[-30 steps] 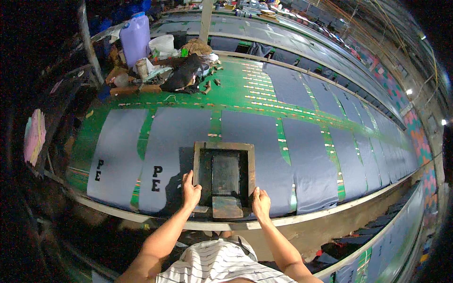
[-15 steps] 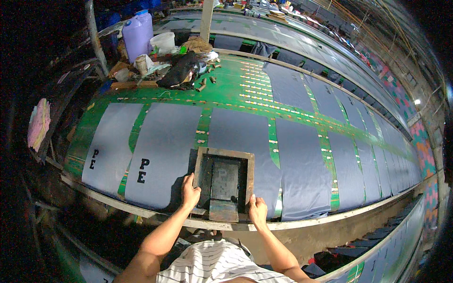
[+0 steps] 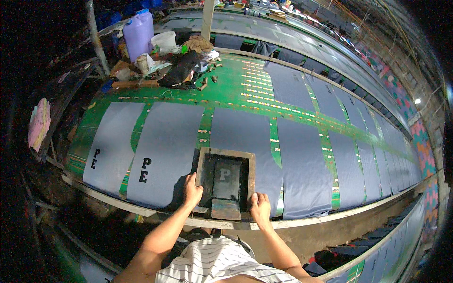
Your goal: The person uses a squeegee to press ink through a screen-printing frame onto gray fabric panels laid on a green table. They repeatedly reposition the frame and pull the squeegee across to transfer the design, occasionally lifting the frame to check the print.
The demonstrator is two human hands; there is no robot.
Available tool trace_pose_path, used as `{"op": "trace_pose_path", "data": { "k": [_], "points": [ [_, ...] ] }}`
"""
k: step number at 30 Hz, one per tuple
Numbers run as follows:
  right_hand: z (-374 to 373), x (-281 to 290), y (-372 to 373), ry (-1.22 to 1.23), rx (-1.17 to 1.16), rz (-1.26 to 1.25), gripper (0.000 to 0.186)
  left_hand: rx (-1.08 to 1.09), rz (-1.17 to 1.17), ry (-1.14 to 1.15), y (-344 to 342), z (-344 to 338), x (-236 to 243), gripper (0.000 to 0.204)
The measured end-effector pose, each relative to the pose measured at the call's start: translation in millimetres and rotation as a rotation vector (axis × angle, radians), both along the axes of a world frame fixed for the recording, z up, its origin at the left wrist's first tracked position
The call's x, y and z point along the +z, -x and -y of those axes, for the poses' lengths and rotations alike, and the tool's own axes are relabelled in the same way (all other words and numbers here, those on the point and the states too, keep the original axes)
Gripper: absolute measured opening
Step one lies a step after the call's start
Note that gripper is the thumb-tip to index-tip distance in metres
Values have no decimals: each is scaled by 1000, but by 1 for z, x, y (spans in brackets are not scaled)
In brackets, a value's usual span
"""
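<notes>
A wooden-edged printing screen [image 3: 251, 177] lies over a dark grey fabric panel [image 3: 238, 127] at the table's near edge. Inside it, the dark mesh [image 3: 225, 188] shows a pale letter-shaped area. A worn flat block like a squeegee [image 3: 225, 209] rests at the screen's near end. My left hand [image 3: 192, 191] grips the screen's left side, fingers closed round the edge. On the opposite side, my right hand [image 3: 260, 207] has its fingers curled against the right edge. To the left, another fabric panel [image 3: 172, 127] carries black printed letters.
The long green table [image 3: 231, 78] bears rows of grey panels. At its far left are a purple jug [image 3: 138, 30], a white bucket [image 3: 163, 42] and a black plastic bag [image 3: 181, 70]. A post [image 3: 206, 21] stands behind them. A pale rail [image 3: 302, 221] runs along the near edge.
The pale letter shape in the mesh shows more clearly now. Both hands stay at the screen's sides, and the screen has barely moved.
</notes>
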State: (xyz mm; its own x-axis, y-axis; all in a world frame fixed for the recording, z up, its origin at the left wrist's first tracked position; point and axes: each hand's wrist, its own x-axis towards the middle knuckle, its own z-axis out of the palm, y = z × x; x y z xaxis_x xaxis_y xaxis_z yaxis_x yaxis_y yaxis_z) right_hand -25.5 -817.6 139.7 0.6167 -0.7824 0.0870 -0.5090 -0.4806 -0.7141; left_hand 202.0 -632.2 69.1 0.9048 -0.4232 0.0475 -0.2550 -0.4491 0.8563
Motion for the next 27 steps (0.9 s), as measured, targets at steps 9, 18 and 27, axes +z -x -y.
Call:
{"op": "trace_pose_path", "data": {
  "k": [9, 18, 27],
  "points": [
    [-43, 51, -14, 479, 839, -332, 49, -8, 30, -24, 1, 0, 6, 65],
    [-45, 61, -32, 199, 683, -253, 34, 13, 41, -68, -1, -2, 7, 65],
    [-44, 3, -33, 451, 678, -57, 53, -4, -32, -57, 7, -5, 16, 68]
  ]
}}
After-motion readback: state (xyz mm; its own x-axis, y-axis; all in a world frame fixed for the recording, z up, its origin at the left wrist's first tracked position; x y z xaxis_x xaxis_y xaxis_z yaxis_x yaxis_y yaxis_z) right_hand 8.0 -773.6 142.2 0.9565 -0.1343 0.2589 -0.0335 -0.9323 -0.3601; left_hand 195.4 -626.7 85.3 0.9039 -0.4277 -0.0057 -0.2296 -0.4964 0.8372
